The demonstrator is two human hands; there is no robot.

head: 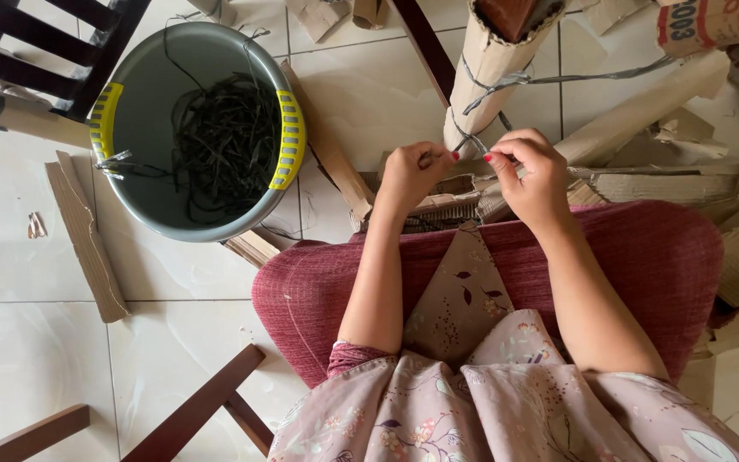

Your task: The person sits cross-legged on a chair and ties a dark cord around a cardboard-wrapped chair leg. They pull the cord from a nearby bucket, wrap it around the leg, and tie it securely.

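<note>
Head cam, looking down: a seated person in a floral dress works at a cardboard-wrapped furniture leg [491, 73] bound with grey plastic strapping [506, 83]. Both hands meet at the lowest band, just below the wrapped leg. The left hand [410, 175] is closed in a pinch on the strap end; the right hand [530, 171], nails painted red, is closed too, thumb & forefinger nipping the same strap [470, 141] close beside the left.

Handling, as a judgement: the strap looks thin, light & springy, prob. stiff along its length yet easy to bend; edges may be sharp on bare fingers, surface likely slick. Best hold seems right at the loose end or knot, near where the fingers sit now. The corrugated cardboard under it looks soft, crushable, easy to tear.

Around: a grey plastic basin [143, 111] w/ yellow handles stands on the tiled floor [27, 342] to the left, well apart from the hands, holding a tangle of dark cut straps [224, 141]. Cardboard strips [87, 239] & torn scraps lie scattered; more flattened cardboard [669, 184] piles up at right. A red cushion [643, 257] lies under the forearms. Dark wooden chair parts [207, 402] show bottom left & top left. The cardboard pile directly under the hands crowds the work spot.
</note>
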